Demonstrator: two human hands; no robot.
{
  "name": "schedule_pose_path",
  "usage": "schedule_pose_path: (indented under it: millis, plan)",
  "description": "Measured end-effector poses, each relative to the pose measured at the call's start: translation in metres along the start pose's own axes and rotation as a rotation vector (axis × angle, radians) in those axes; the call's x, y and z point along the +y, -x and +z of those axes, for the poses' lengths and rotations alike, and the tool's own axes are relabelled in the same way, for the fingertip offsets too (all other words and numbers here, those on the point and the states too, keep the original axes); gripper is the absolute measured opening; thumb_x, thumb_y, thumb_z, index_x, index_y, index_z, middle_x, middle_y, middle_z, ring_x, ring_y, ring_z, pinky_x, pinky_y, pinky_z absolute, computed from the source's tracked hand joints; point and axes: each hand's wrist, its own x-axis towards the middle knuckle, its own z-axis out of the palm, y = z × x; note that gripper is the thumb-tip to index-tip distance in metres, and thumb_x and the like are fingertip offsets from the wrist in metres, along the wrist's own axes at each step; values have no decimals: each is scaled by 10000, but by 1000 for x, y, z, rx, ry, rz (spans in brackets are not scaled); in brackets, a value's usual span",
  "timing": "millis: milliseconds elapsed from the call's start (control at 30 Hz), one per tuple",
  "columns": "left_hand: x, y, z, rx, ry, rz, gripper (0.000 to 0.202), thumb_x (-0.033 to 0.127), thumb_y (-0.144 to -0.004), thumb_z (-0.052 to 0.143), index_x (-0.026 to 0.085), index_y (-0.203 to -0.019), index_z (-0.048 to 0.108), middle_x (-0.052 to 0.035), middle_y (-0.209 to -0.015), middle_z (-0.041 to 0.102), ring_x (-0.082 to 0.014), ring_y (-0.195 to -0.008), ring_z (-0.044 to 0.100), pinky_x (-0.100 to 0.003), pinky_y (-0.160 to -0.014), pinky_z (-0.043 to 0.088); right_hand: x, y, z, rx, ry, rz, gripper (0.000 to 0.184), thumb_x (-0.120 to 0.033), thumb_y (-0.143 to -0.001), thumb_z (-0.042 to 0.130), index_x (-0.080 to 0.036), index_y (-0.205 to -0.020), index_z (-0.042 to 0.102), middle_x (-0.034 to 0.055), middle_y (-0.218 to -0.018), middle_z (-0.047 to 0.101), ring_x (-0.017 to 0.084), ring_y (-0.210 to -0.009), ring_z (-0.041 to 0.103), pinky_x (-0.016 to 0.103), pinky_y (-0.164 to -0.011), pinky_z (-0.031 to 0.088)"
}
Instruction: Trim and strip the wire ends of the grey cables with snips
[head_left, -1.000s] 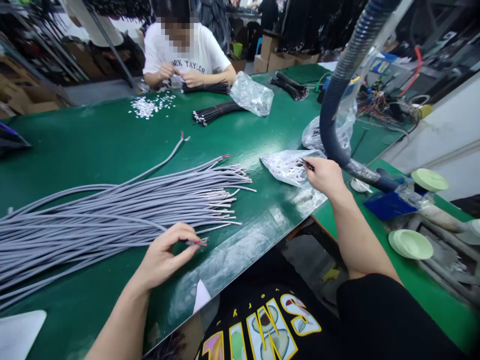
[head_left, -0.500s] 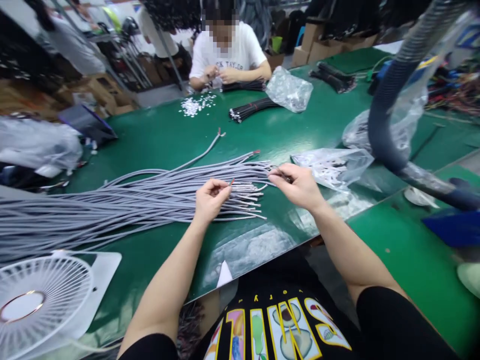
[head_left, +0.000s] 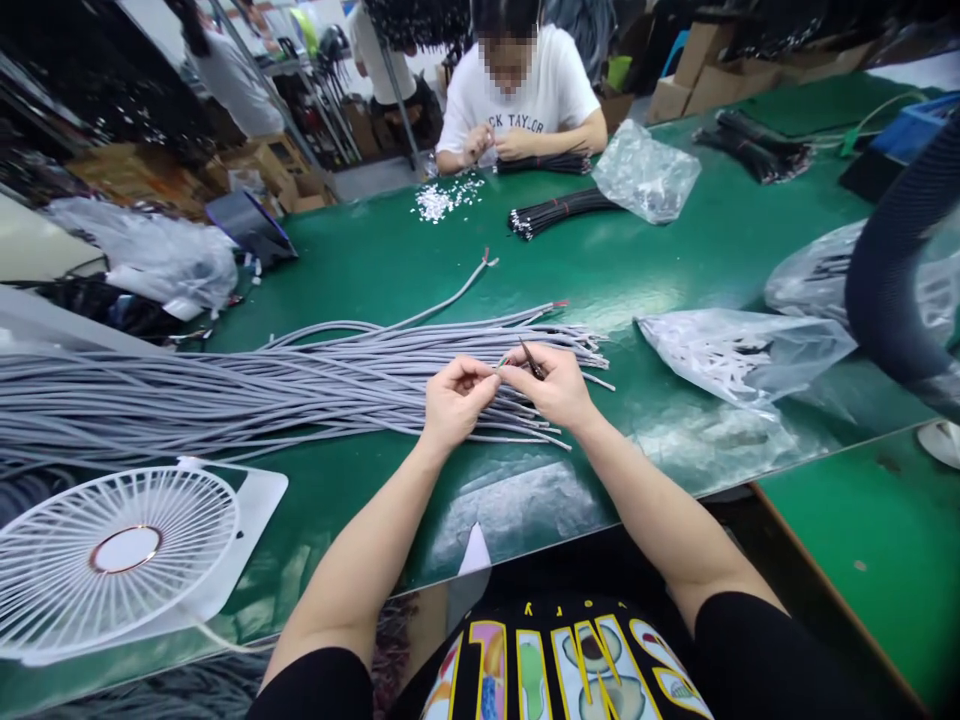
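Many grey cables (head_left: 315, 395) lie in a thick bundle across the table, their stripped ends towards the right. Above those ends my left hand (head_left: 455, 402) is closed in a pinch on the end of a grey cable, where thin coloured wires (head_left: 504, 363) show. My right hand (head_left: 555, 388) meets it fingertip to fingertip at these wires. Tucked in the right hand is a dark pointed tool, apparently tweezers (head_left: 531, 358), its tip pointing up and away. The fingers hide most of the held cable's end.
A white fan (head_left: 124, 550) stands at the left front. An open plastic bag of white pieces (head_left: 739, 350) lies to the right, near a dark flexible hose (head_left: 892, 250). Opposite, a co-worker in a white shirt (head_left: 521, 100) handles small parts beside black cable bundles (head_left: 562, 210).
My right hand has come left from the cable ends to meet my left hand at the coloured wires. The camera view has shifted, so the table appears further right.
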Motion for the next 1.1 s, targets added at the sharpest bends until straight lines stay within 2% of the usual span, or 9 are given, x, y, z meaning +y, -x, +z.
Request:
schedule_pose_path:
  millis: [267, 533, 767, 1000, 1100]
  plan:
    - [-6, 0, 0, 4, 14, 7, 187, 281, -685, 733, 139, -644, 618, 34, -555, 550, -63, -429, 520, -180, -430, 419, 11, 3, 6, 40, -244, 32, 178, -330, -764, 653, -152, -760, 650, 6, -713, 634, 110, -659, 548, 244, -647, 434]
    - [-12, 1, 3, 80, 52, -33, 168, 254, -674, 729, 148, -707, 603, 57, -497, 550, -64, -395, 518, -157, -398, 418, 17, 6, 13, 89, -386, 150, 212, -355, -742, 696, -151, -758, 642, -43, -585, 502, 52, -500, 387, 193, -466, 301]
    - [-15, 0, 2, 59, 125, -46, 221, 298, -671, 736, 154, -746, 587, 49, -533, 569, -61, -420, 520, -154, -420, 416, 19, 7, 18, 76, -551, 278, 231, -359, -715, 710, -160, -780, 613, -72, -538, 440, 32, -414, 299, 182, -382, 216]
    - [-17, -1, 2, 50, 103, -45, 219, 299, -690, 742, 144, -764, 606, 39, -552, 578, -60, -439, 522, -158, -438, 421, 20, 7, 15, 103, -385, 149, 137, -298, -756, 648, -166, -765, 611, -51, -598, 480, 44, -475, 358, 183, -447, 283]
    - [-17, 0, 2, 24, 107, -26, 217, 302, -716, 737, 151, -772, 591, 41, -571, 573, -61, -460, 535, -159, -458, 437, 20, 7, 14, 104, -359, 137, 113, -279, -761, 626, -168, -750, 604, -44, -614, 489, 53, -497, 376, 188, -465, 300]
